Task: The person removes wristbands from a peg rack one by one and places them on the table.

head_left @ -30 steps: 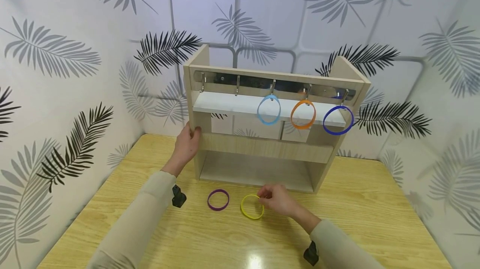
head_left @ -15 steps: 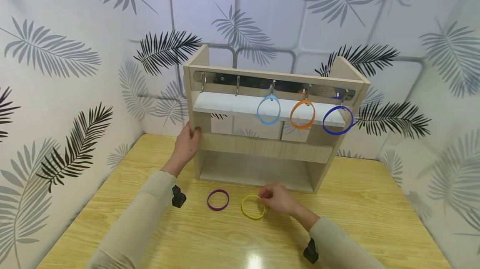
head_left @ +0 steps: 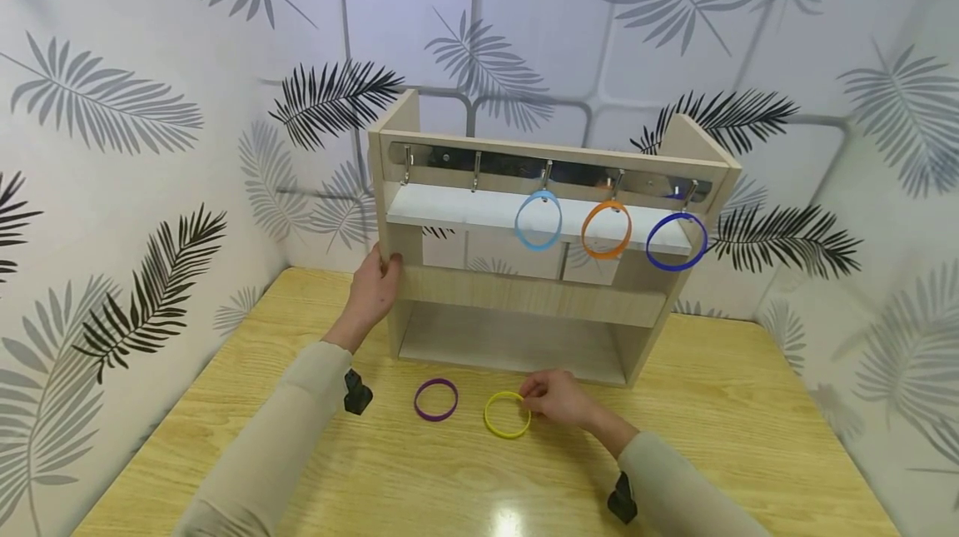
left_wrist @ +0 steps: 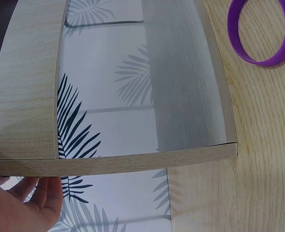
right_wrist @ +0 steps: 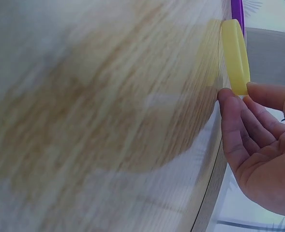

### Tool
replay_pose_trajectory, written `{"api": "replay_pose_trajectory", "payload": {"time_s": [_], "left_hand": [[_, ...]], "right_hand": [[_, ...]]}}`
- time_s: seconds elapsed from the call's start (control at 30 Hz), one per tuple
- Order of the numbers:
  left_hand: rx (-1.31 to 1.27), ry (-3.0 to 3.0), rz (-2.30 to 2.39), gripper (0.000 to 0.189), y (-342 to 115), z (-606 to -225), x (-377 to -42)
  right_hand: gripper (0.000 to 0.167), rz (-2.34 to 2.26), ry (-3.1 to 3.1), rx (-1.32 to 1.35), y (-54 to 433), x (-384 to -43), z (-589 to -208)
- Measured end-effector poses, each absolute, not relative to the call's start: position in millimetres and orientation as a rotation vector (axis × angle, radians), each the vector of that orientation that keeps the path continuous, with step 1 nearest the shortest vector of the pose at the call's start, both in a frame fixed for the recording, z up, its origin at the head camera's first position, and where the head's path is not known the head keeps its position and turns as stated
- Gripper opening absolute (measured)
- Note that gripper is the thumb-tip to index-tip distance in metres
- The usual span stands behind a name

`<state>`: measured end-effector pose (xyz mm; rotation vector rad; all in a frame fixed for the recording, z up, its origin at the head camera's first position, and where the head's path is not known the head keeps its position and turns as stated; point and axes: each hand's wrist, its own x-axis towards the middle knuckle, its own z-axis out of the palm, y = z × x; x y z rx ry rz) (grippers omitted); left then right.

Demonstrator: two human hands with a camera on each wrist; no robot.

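Observation:
My left hand (head_left: 374,287) holds the left side panel of a pale wooden shelf unit (head_left: 494,291), thumb on the near side and fingers around the outer face; in the left wrist view the fingers (left_wrist: 48,193) bend against that panel. On the table in front of the unit, my right hand (head_left: 562,400) pinches the right edge of a yellow wristband (head_left: 489,424). The right wrist view has the yellow wristband (right_wrist: 235,58) between thumb and fingertips. To its left lies a purple wristband (head_left: 417,410). Light blue (head_left: 517,226), orange (head_left: 583,241) and dark blue (head_left: 650,250) wristbands hang from hooks on the unit.
A metal hook rail (head_left: 498,164) runs along the unit's upper front; its two left hooks (head_left: 475,171) are bare. The wooden table (head_left: 419,479) extends around the unit. Leaf-patterned walls (head_left: 150,187) stand behind and at both sides.
The yellow wristband and my right hand have shifted very slightly to the right. My left hand stays on the side panel.

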<state>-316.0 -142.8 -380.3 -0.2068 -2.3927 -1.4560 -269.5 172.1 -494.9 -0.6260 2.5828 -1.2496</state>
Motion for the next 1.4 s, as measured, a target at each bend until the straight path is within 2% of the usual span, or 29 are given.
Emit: {"api": "replay_pose_trajectory", "payload": {"time_s": [0.47, 0.77, 1.4], "left_hand": [[-0.191, -2.404, -1.467, 0.047, -142.3, -379.3, -315.1], [-0.186, -2.405, -1.484, 0.046, -142.3, -379.4, -314.4], [-0.204, -2.406, -1.476, 0.048, -144.2, -381.9, -317.2]], "right_hand": [[0.007, -1.194, 2.626, -0.633, 174.7, -270.0, -493.9], [0.006, -1.079, 2.750, -0.799, 178.7, -268.4, -484.8], [0.009, -1.111, 2.940, -0.825, 181.5, -257.5, -386.3]]}}
